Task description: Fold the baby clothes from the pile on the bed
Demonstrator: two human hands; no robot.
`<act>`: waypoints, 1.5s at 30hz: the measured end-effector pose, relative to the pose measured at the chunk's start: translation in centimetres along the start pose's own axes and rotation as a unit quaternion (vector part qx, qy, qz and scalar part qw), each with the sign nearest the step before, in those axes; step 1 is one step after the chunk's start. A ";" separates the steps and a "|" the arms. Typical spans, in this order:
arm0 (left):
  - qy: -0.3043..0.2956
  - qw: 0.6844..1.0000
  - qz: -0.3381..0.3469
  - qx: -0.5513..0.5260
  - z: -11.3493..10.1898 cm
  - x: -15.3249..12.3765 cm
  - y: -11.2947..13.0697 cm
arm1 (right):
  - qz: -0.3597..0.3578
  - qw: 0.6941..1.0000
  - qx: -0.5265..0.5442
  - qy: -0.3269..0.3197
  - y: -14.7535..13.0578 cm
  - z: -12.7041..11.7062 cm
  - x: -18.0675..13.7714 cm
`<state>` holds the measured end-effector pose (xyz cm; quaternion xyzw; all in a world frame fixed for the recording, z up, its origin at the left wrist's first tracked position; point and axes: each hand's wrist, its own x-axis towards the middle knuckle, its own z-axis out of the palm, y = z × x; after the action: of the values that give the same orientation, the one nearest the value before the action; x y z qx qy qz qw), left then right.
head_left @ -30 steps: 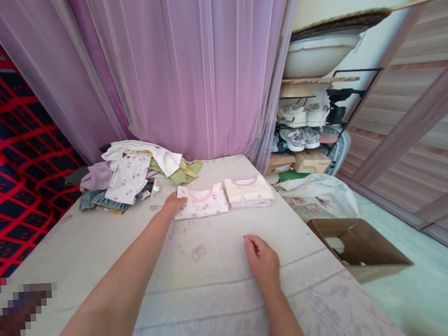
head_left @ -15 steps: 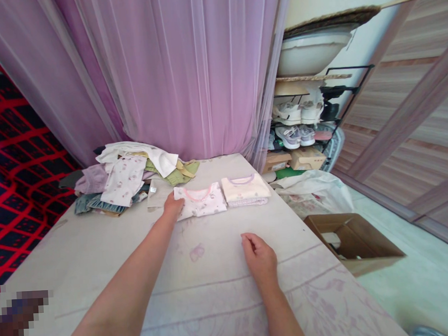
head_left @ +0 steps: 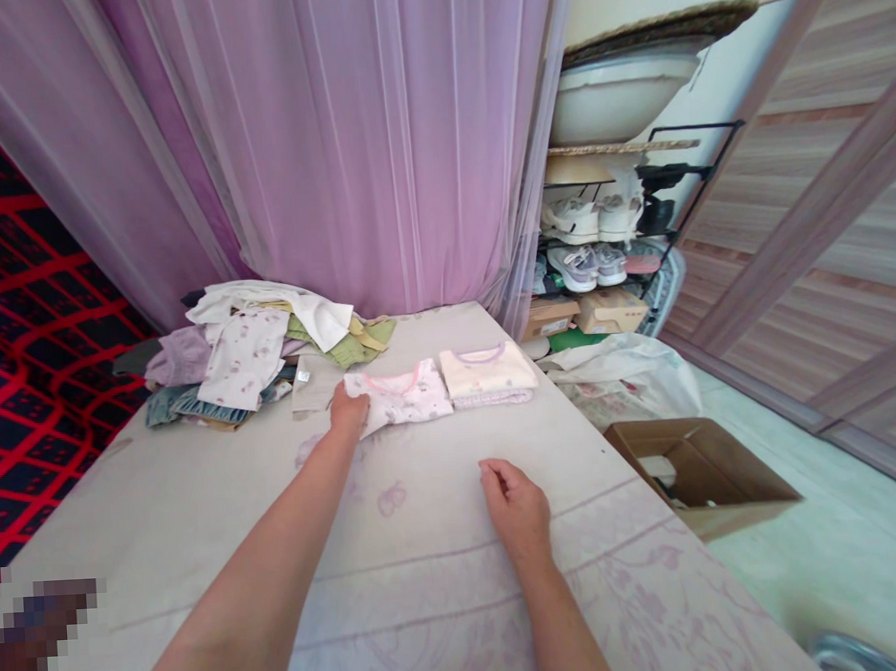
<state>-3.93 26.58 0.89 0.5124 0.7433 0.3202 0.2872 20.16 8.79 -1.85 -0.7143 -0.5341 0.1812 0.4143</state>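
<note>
My left hand (head_left: 349, 409) grips the left edge of a folded white shirt (head_left: 406, 396) with a pink neckline and small prints. The shirt lies on the pale flowered bed cover (head_left: 425, 477). Right beside it is a folded cream shirt (head_left: 487, 371) with a purple neckline, on top of another folded light garment (head_left: 492, 399). My right hand (head_left: 517, 507) rests nearer to me over the cover, its fingers curled in; no object shows in them. Left of the shirts sits a loose heap of clothes (head_left: 246, 356), white, lilac, green and denim.
A purple curtain (head_left: 355, 150) hangs behind the bed. On the floor to the right stand an open cardboard box (head_left: 718, 472), a white plastic bag (head_left: 645, 375) and a rack with shoes (head_left: 583, 263). A red and black checked cloth (head_left: 40, 297) hangs at left.
The printed shirt's left side is slightly shifted and more rumpled under my left hand. My right hand stays almost in place. The whole view has moved a little.
</note>
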 end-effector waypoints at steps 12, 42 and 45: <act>-0.056 0.835 0.383 0.391 3.0 -6.0 2.5 | -0.017 1.000 -0.017 0.004 -0.1 0.0 0.0; -0.006 0.854 0.326 0.405 1.0 -4.3 1.2 | -0.025 0.999 -0.031 0.007 -0.3 -0.1 -0.1; -0.015 0.868 0.294 0.400 0.0 -2.6 -1.3 | -0.027 0.999 -0.039 0.010 -0.3 -0.1 -0.1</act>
<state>-3.90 23.80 0.12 0.7829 0.6183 0.0574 -0.0382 20.01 8.71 -1.56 -0.7170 -0.5554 0.1420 0.3965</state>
